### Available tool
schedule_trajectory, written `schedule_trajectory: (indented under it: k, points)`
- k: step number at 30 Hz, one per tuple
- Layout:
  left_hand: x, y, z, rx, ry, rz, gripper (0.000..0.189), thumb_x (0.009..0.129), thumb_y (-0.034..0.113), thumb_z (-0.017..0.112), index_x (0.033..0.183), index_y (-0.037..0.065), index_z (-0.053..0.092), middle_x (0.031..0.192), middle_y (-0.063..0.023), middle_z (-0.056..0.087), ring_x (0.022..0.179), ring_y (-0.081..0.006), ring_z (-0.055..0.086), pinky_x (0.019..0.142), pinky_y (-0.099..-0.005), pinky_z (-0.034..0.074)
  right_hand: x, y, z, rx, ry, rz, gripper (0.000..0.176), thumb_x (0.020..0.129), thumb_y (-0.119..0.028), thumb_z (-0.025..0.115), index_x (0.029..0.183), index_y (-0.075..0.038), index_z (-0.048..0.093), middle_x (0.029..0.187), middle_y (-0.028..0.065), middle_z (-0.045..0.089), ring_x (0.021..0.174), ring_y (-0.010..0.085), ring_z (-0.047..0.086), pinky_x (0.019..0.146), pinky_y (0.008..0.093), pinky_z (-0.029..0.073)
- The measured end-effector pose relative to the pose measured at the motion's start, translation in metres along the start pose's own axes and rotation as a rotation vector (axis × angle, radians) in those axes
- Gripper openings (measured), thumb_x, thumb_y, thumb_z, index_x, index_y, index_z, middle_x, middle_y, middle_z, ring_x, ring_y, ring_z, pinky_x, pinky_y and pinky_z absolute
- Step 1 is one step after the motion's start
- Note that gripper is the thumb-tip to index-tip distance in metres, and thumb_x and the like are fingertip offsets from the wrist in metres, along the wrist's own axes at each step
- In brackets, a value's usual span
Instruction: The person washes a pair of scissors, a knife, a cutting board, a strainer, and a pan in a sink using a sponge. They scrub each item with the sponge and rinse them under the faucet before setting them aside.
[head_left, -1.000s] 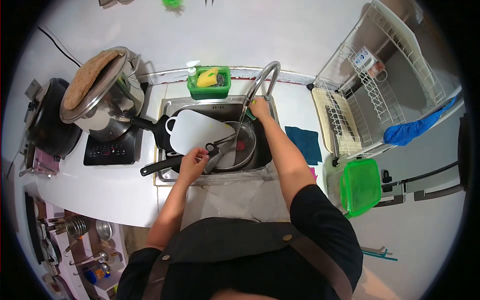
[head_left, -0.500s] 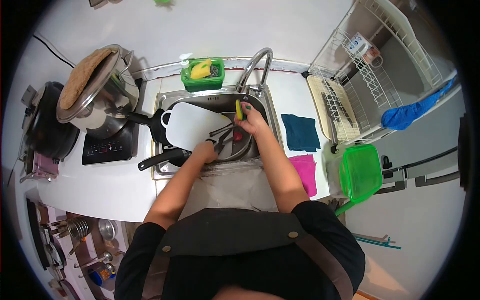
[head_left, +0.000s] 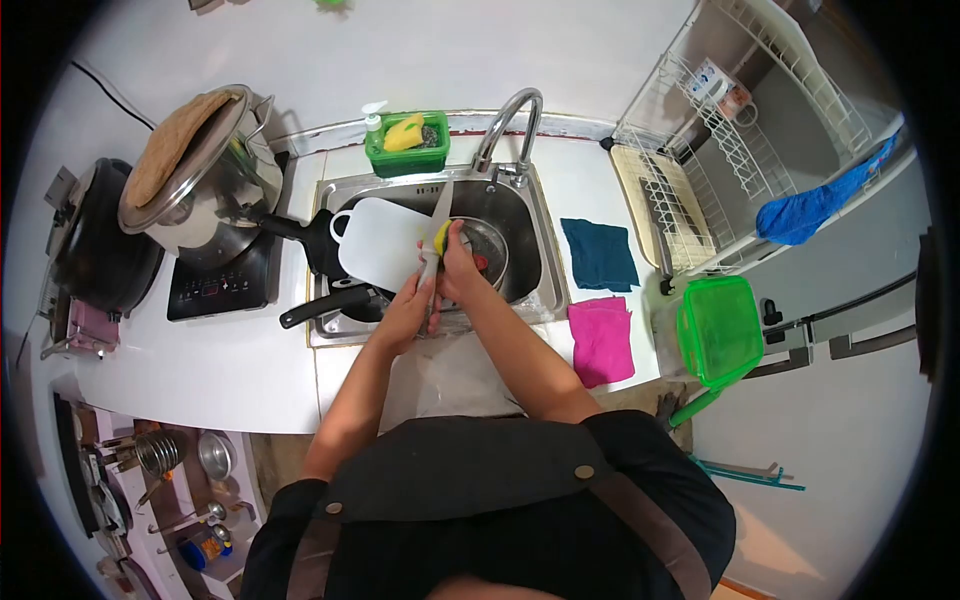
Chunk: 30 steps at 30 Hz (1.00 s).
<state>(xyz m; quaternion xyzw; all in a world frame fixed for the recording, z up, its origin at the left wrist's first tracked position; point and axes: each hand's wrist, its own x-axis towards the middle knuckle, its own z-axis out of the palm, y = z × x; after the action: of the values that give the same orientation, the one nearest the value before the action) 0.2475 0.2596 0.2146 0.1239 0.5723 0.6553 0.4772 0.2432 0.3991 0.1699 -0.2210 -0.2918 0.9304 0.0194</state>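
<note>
My left hand point(head_left: 406, 312) is closed round the pale handle of a kitchen knife point(head_left: 443, 205), whose blade points up toward the back of the sink. In my right hand point(head_left: 458, 268) is a yellow and green sponge point(head_left: 443, 236), pressed against the blade near the handle. Beneath the knife, a white cutting board point(head_left: 378, 243) leans in the sink point(head_left: 548, 262). A round metal pan point(head_left: 486, 244) lies to the right of my hands with something red in it. Black-handled cookware point(head_left: 325, 306) sticks out over the sink's left edge.
A curved faucet point(head_left: 520, 100) rises behind the sink. A green caddy point(head_left: 408, 160) holds another sponge and a scourer. Blue point(head_left: 599, 255) and pink cloths point(head_left: 601, 342) lie right of the sink, beside a dish rack point(head_left: 700, 190). A large pot point(head_left: 215, 190) stands left on an induction cooker point(head_left: 220, 287).
My left hand has lifted the knife out from among the utensils in the sink. My right hand has moved left and down, bringing the sponge onto the blade.
</note>
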Motion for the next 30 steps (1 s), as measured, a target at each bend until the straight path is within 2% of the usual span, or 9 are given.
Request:
schedule_trajectory:
  k: [7, 12, 15, 16, 20, 22, 25, 28, 30]
  points:
    - [0.007, 0.007, -0.008, 0.21, 0.055, 0.205, 0.021, 0.09, 0.03, 0.039, 0.099, 0.011, 0.039, 0.068, -0.0017, 0.044, 0.048, -0.0106, 0.042, 0.04, -0.0248, 0.037, -0.011, 0.001, 0.022, -0.119, -0.14, -0.141, 0.047, 0.088, -0.045, 0.035, 0.101, -0.001, 0.048, 0.086, 0.0082, 0.053, 0.078, 0.0181, 0.051, 0.067, 0.0341, 0.045]
    - [0.004, 0.016, -0.012, 0.304, 0.16, 0.013, 0.02, 0.089, 0.029, 0.042, 0.096, 0.011, 0.038, 0.063, -0.0021, 0.043, 0.044, -0.0105, 0.04, 0.038, -0.0255, 0.037, 0.023, -0.006, 0.018, -0.134, -0.068, -0.118, 0.023, 0.087, -0.02, 0.048, 0.092, 0.002, 0.049, 0.084, 0.0137, 0.056, 0.07, 0.0208, 0.055, 0.067, 0.0314, 0.048]
    - [-0.014, 0.022, -0.019, 0.321, 0.17, -0.053, 0.019, 0.089, 0.029, 0.042, 0.091, 0.011, 0.038, 0.061, -0.0018, 0.042, 0.042, -0.0097, 0.038, 0.037, -0.0247, 0.035, 0.046, -0.025, 0.024, -0.09, 0.066, -0.089, 0.019, 0.086, -0.018, 0.05, 0.087, 0.001, 0.049, 0.079, 0.0131, 0.056, 0.067, 0.0212, 0.055, 0.063, 0.0323, 0.048]
    - [-0.021, 0.021, -0.022, 0.303, 0.138, -0.086, 0.019, 0.089, 0.03, 0.042, 0.09, 0.011, 0.038, 0.06, -0.0015, 0.041, 0.042, -0.0096, 0.038, 0.037, -0.0244, 0.034, 0.063, -0.031, 0.017, -0.034, 0.098, -0.099, 0.019, 0.084, -0.016, 0.052, 0.085, 0.002, 0.05, 0.076, 0.014, 0.057, 0.063, 0.0223, 0.056, 0.054, 0.0321, 0.048]
    - [-0.045, 0.015, -0.025, 0.227, 0.074, -0.106, 0.022, 0.089, 0.03, 0.041, 0.09, 0.008, 0.038, 0.059, -0.003, 0.041, 0.041, -0.011, 0.038, 0.036, -0.0255, 0.032, 0.088, -0.06, -0.011, -0.204, 0.196, -0.252, 0.024, 0.087, -0.022, 0.048, 0.089, 0.001, 0.049, 0.081, 0.0156, 0.057, 0.066, 0.0235, 0.057, 0.055, 0.0318, 0.048]
    - [-0.046, 0.015, -0.022, 0.139, 0.122, -0.058, 0.023, 0.089, 0.031, 0.04, 0.09, 0.008, 0.038, 0.059, -0.0029, 0.041, 0.042, -0.011, 0.038, 0.037, -0.0256, 0.033, 0.077, -0.07, -0.022, 0.107, 0.252, -0.264, 0.029, 0.089, -0.027, 0.043, 0.094, 0.001, 0.048, 0.087, 0.0176, 0.056, 0.069, 0.0239, 0.057, 0.055, 0.032, 0.048]
    - [-0.025, 0.01, -0.023, 0.012, 0.22, 0.019, 0.023, 0.09, 0.031, 0.039, 0.09, 0.008, 0.039, 0.06, -0.003, 0.042, 0.043, -0.0111, 0.04, 0.039, -0.0264, 0.035, 0.024, -0.035, -0.001, 0.279, -0.013, -0.03, 0.032, 0.089, -0.03, 0.042, 0.097, 0.0, 0.047, 0.092, 0.019, 0.054, 0.071, 0.0244, 0.057, 0.055, 0.0319, 0.048]
    - [0.001, -0.008, -0.021, 0.137, 0.227, 0.015, 0.022, 0.089, 0.034, 0.038, 0.09, 0.013, 0.04, 0.062, -0.0009, 0.043, 0.042, -0.0094, 0.038, 0.037, -0.0235, 0.033, 0.025, 0.023, 0.004, 0.222, -0.091, -0.122, 0.031, 0.09, -0.029, 0.038, 0.095, 0.001, 0.044, 0.093, 0.0205, 0.056, 0.079, 0.0272, 0.059, 0.069, 0.0364, 0.05]
    - [0.007, -0.016, -0.02, 0.27, 0.181, 0.101, 0.021, 0.089, 0.034, 0.038, 0.091, 0.013, 0.039, 0.061, -0.001, 0.042, 0.041, -0.0092, 0.037, 0.037, -0.0228, 0.032, 0.035, 0.031, 0.006, -0.288, 0.047, -0.262, 0.03, 0.089, -0.027, 0.043, 0.095, 0.002, 0.045, 0.09, 0.0218, 0.057, 0.078, 0.0285, 0.06, 0.067, 0.036, 0.051]
